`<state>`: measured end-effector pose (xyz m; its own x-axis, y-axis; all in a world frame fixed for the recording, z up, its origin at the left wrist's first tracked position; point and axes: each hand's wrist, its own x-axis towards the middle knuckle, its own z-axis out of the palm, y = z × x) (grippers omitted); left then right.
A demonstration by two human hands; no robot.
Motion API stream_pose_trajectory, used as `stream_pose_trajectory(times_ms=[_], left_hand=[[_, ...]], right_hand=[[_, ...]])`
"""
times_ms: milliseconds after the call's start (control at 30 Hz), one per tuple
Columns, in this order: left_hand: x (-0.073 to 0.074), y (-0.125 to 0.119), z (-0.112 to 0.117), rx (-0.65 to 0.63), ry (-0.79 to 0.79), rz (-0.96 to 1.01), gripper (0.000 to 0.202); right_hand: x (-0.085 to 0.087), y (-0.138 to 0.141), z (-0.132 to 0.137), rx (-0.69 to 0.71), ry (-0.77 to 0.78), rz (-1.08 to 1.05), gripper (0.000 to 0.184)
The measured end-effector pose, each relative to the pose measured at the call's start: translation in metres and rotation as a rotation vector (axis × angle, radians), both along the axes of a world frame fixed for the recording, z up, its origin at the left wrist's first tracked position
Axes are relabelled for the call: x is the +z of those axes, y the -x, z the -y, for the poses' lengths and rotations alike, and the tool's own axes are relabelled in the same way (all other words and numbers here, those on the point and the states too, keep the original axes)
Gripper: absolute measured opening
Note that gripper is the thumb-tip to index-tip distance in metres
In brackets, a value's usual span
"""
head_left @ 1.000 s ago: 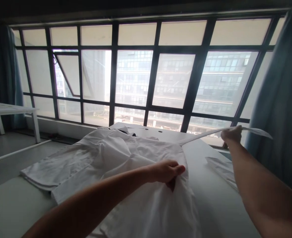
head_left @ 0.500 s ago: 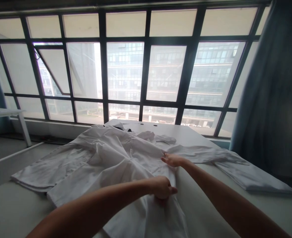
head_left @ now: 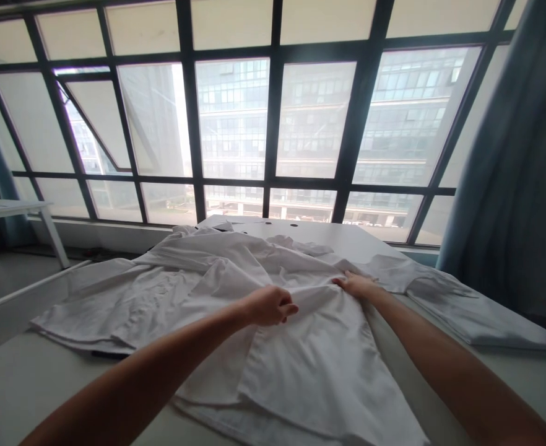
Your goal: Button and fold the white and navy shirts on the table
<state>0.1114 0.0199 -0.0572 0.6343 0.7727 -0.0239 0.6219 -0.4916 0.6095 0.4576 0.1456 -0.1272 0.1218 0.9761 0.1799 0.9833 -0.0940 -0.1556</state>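
Observation:
A long white coat [head_left: 319, 359] is spread loosely over the table, its lower panels fanned out toward me and its upper part rumpled at the far side. My left hand [head_left: 269, 305] is closed in a pinch on the cloth near the middle of the coat. Farther right, my right hand [head_left: 357, 286] grips the coat near its right edge, thumb and fingers on the fabric. Between the two hands the cloth is drawn into a shallow crease. My left hand hides the fabric directly beneath it.
Folded white cloth [head_left: 481, 316] lies at the right on the white table [head_left: 8, 384]. Another white table [head_left: 8, 209] stands at the far left. Beyond are large framed windows [head_left: 233, 124], and a blue curtain [head_left: 505, 173] hangs at the right.
My left hand has moved up and left, away from me. The right hand has shifted right and slightly farther off. The coat's front panels now lie wider and flatter, toward the right.

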Motion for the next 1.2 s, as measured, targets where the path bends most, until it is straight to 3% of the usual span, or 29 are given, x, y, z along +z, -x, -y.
stream_pose_trajectory(times_ms=[133,267,400,567,700,800,933,1067,1200], left_hand=[[-0.006,0.033,-0.013,-0.002,-0.152,-0.146,0.024],[-0.017,0.062,-0.022,-0.147,-0.113,-0.210,0.025],[-0.028,0.081,-0.028,-0.314,-0.158,-0.148,0.043],[-0.048,0.073,-0.025,-0.285,-0.264,-0.156,0.055],[-0.058,0.052,-0.015,-0.153,-0.278,-0.263,0.054],[-0.055,0.044,-0.008,-0.090,-0.280,-0.301,0.055],[-0.042,0.054,0.003,-0.094,-0.310,-0.218,0.047],[-0.026,0.063,0.027,-0.133,-0.304,-0.171,0.039],[-0.017,0.048,0.056,-0.255,-0.312,-0.222,0.049]], right_hand=[[0.012,-0.005,0.016,-0.103,-0.022,0.145,0.042],[0.021,0.019,0.046,0.056,-0.080,0.274,0.028],[0.032,0.047,0.092,0.210,-0.062,0.107,0.028],[0.043,0.078,0.142,0.542,0.240,-0.230,0.044],[0.032,0.086,0.144,0.554,0.277,-0.119,0.063],[0.022,0.078,0.130,0.433,0.183,-0.038,0.053],[0.020,0.066,0.128,0.324,0.063,0.072,0.036],[0.030,0.072,0.157,0.447,-0.037,0.061,0.029],[0.048,0.098,0.192,0.690,0.056,-0.110,0.038]])
